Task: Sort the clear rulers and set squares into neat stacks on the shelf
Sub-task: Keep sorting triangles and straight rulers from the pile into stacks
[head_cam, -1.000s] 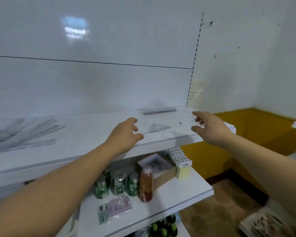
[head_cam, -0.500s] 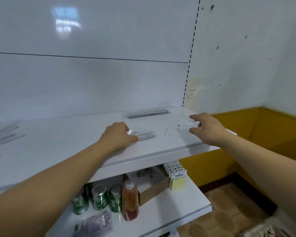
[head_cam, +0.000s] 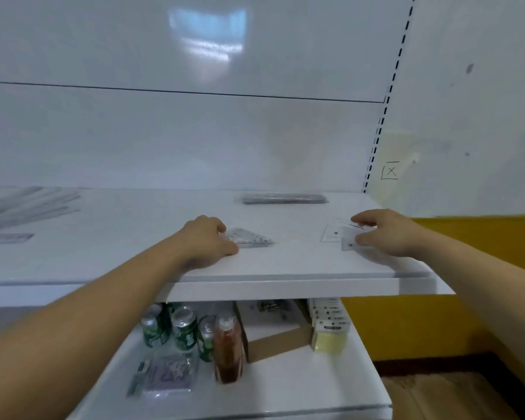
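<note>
Two bare forearms reach forward from the bottom corners onto the white shelf (head_cam: 285, 268), palms down. The left hand (head_cam: 206, 242) sits near the shelf's middle, knuckles up, fingers curled down over the near end of a small set square (head_cam: 250, 237), thumb lying flat along the shelf beside it, so it grasps that piece. The right hand (head_cam: 387, 231) is close to the shelf's right end, forefinger and thumb spread apart and curled in, pinching the clear set squares (head_cam: 335, 234) lying flat there. Both sets are thin, see-through plastic; the left one shows faint printed marks and a triangular outline, the right ones show only pale edges and a small dark dot. How many sheets overlap is too blurred to tell. A loose fan of long clear rulers (head_cam: 28, 204) lies at the far left, well apart from both hands. A flat, dark, wrapped pack (head_cam: 284, 199) rests at the back. The shelf is smooth and glossy.
</note>
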Motion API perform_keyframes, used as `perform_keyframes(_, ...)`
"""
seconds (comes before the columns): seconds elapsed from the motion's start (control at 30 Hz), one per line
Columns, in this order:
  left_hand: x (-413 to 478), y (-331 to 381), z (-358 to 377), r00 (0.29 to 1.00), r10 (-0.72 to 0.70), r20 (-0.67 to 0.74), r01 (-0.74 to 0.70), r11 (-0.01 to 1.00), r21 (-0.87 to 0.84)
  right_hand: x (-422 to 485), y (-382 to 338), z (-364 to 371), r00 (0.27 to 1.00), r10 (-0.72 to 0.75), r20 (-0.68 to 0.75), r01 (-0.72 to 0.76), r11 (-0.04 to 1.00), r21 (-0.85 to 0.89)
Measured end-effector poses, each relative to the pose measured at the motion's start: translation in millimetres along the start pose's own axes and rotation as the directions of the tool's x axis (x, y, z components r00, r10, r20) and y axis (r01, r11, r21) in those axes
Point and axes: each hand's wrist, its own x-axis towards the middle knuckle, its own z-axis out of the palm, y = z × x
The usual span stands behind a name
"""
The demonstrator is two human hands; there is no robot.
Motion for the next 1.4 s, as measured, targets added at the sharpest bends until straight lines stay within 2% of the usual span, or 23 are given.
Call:
perform_keyframes(0.37, -4.6, 14.6, 0.4, 0.998, -0.069, -0.01, 0.07, 0.996, 0.048, -2.7, 32.7, -7.5, 0.995, -0.02, 0.097, 0.024, 0.999, -0.039)
perform_keyframes(0.57, -15.2, 14.6, -1.1, 0.999, -0.004, -0.053, 0.007, 0.999, 0.051, 3.0, 27.3, -14.9, 0.981, -0.036, 0.189, 0.038, 0.999, -0.004)
perform_keyframes(0.67, -23.5, 9.9, -8.0, 0.998, 0.007, -0.058, -0.002, 0.996, 0.089, 11.1, 5.3, -21.8, 0.983, -0.092, 0.16, 0.089, 0.996, 0.029)
perform_keyframes(0.83, -40.9, -16.6, -33.6, 0.996, -0.01, -0.083, 0.022, 0.989, 0.144, 21.0, -80.9, -8.9, 0.947, -0.283, 0.154, 0.295, 0.953, -0.064)
perform_keyframes(0.97, -64.5, -58.1, -59.7, 0.991, -0.062, -0.115, 0.076, 0.989, 0.123, 26.1, -166.7, 24.9, 0.89, -0.405, 0.21, 0.42, 0.907, -0.034)
perform_keyframes(1.13, -99.6, -134.6, -97.6, 0.982, -0.126, -0.14, 0.145, 0.981, 0.129, 25.8, -275.2, 76.5, 0.816, -0.517, 0.258, 0.54, 0.842, -0.021)
perform_keyframes(1.4, -153.6, -296.5, -184.0, 0.935, -0.259, -0.241, 0.296, 0.946, 0.132, 17.2, -452.3, 165.9, 0.72, -0.625, 0.302, 0.658, 0.753, -0.013)
